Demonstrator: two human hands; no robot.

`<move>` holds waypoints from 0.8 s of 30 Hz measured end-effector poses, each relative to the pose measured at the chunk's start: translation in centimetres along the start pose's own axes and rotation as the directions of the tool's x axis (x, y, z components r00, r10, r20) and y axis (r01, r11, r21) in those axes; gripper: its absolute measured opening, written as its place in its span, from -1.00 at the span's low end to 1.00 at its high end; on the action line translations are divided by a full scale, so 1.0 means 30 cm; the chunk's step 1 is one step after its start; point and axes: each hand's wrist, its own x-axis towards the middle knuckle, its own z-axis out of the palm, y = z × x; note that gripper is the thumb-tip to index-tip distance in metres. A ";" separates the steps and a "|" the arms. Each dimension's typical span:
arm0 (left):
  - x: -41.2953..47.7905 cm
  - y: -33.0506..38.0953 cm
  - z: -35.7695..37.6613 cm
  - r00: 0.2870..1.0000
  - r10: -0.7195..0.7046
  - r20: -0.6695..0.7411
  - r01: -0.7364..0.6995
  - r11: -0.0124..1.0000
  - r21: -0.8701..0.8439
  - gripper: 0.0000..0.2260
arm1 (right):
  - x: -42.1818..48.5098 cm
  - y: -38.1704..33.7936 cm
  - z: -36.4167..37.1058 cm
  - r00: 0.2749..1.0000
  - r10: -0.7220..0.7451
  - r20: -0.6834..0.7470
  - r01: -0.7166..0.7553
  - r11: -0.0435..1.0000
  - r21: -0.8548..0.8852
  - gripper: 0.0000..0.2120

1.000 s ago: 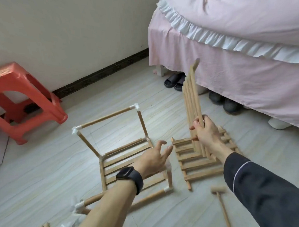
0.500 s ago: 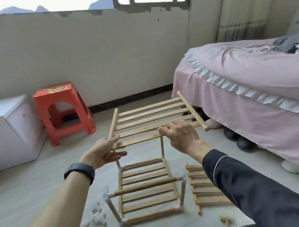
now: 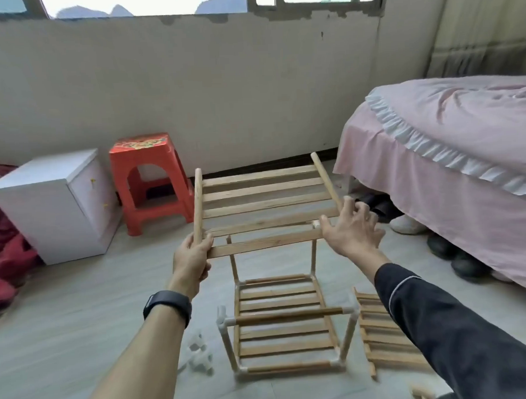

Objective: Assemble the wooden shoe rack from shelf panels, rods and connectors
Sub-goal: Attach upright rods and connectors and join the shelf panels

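I hold a slatted wooden shelf panel (image 3: 265,203) level in the air above the partly built rack (image 3: 283,323). My left hand (image 3: 192,256) grips the panel's left rod near its front end. My right hand (image 3: 352,228) holds the right rod at the front corner, fingers spread and partly curled over it. The rack stands on the floor with a bottom slatted shelf, upright rods and white corner connectors (image 3: 223,317). Another shelf panel (image 3: 385,341) lies flat on the floor to the rack's right.
Loose white connectors (image 3: 199,353) lie on the floor left of the rack. A red plastic stool (image 3: 148,180) and a white cabinet (image 3: 57,202) stand by the wall. A pink bed (image 3: 453,161) fills the right, with shoes (image 3: 447,248) beneath it. A wooden mallet (image 3: 422,396) lies at the bottom edge.
The panel went from upright in my right hand to level, gripped by both hands above the rack. The view tilted up toward the wall and window.
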 end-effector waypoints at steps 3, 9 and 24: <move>0.001 -0.040 -0.001 0.998 0.045 -0.048 -0.042 0.997 0.071 -0.83 | 0.026 0.054 0.023 0.916 0.180 0.357 -0.282 0.925 0.257 -0.48; 0.043 -0.143 0.075 0.998 -0.042 -0.052 0.049 0.989 0.138 -0.77 | 0.080 0.190 0.130 0.941 0.123 0.314 -0.189 0.963 0.190 -0.51; 0.117 -0.454 0.084 0.969 -0.222 0.104 0.202 0.963 0.178 -0.71 | -0.026 0.373 0.459 0.896 0.176 0.408 -0.374 0.794 0.479 -0.66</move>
